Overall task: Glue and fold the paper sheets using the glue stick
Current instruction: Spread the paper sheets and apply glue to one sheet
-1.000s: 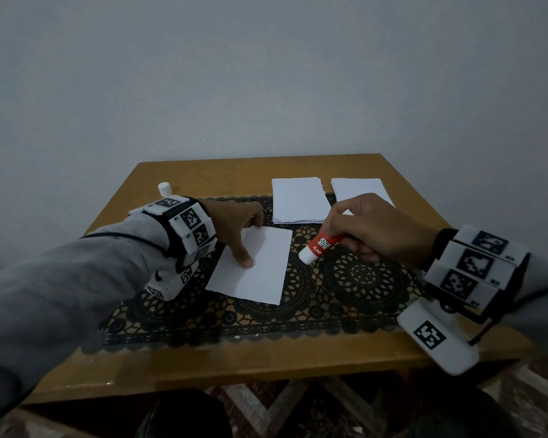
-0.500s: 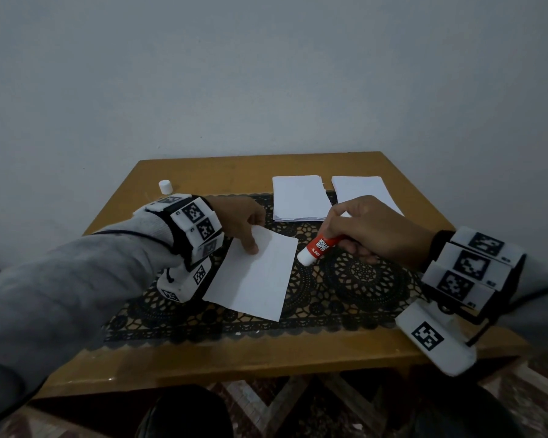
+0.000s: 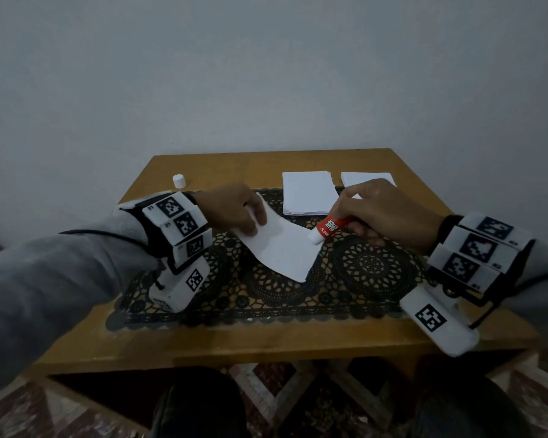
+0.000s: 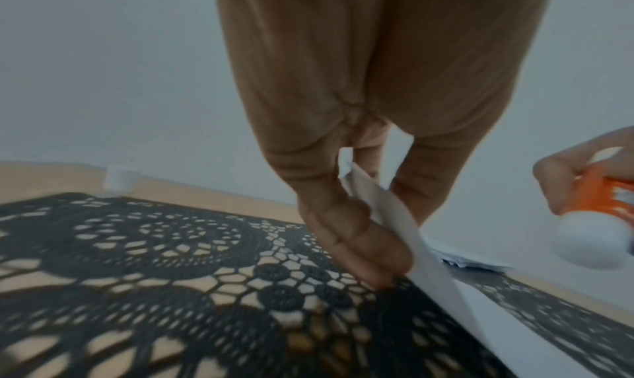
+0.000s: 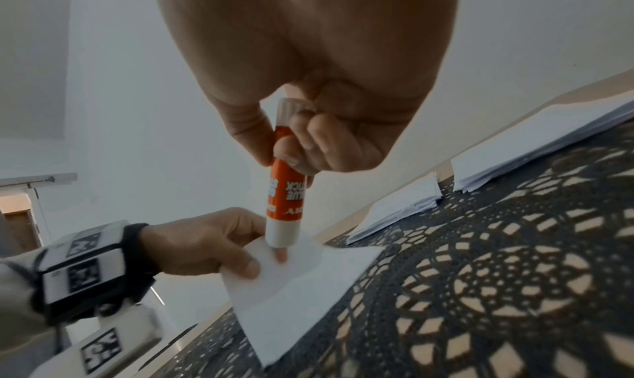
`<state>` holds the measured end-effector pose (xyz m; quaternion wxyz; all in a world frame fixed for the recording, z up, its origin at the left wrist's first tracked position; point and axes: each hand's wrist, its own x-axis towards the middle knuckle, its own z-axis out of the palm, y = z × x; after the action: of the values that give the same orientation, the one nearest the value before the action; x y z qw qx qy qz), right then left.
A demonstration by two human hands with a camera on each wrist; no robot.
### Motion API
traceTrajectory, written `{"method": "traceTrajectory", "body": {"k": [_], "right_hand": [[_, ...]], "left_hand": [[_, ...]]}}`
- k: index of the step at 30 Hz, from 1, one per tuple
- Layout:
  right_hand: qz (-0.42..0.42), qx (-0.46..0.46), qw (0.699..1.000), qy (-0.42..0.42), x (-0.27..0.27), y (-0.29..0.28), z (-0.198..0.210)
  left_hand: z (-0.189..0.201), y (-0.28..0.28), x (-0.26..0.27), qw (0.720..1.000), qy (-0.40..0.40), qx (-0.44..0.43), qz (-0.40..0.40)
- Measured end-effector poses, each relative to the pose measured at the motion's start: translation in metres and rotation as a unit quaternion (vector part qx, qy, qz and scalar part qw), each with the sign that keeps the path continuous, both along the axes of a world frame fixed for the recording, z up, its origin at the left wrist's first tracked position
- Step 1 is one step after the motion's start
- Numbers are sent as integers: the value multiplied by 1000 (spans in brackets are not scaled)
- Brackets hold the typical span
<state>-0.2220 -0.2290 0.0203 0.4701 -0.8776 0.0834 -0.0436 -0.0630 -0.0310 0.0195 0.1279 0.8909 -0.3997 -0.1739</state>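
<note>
Head view: left hand (image 3: 234, 210) pinching raised paper sheet (image 3: 282, 245) over lace mat (image 3: 370, 267), right hand (image 3: 383, 213) gripping glue stick (image 3: 328, 229) at its edge; likely to buckle or tear under pressure, unsupported.

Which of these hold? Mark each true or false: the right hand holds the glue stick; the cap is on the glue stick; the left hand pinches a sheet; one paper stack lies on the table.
1. The right hand holds the glue stick. True.
2. The cap is on the glue stick. False: the white cap stands on the table, far left.
3. The left hand pinches a paper sheet. True.
4. One paper stack lies on the table. False: two stacks lie at the back.
</note>
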Motion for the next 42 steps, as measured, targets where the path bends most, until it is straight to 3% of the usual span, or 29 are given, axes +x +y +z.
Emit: {"method": "traceTrajectory", "body": {"k": [6,12,16,23,35,42], "right_hand": [[-39,-67,997,-7,14,-1,-9],[-49,-222,973,-35,35,11,-12],[-24,-256,965,-44,45,19,-14],[-2,-270,963,-20,56,24,-20],[60,-267,962,1,37,36,-14],[111,-195,970,93,17,30,-7]], "left_hand": [[-16,22,-11,994,35,98,20],[-25,17,-18,993,-49,103,8],[-26,14,-22,989,-80,124,8],[-25,4,-30,974,-158,120,-105],[-25,3,-28,973,-149,126,-121],[-23,4,-30,974,-126,128,-138]]}}
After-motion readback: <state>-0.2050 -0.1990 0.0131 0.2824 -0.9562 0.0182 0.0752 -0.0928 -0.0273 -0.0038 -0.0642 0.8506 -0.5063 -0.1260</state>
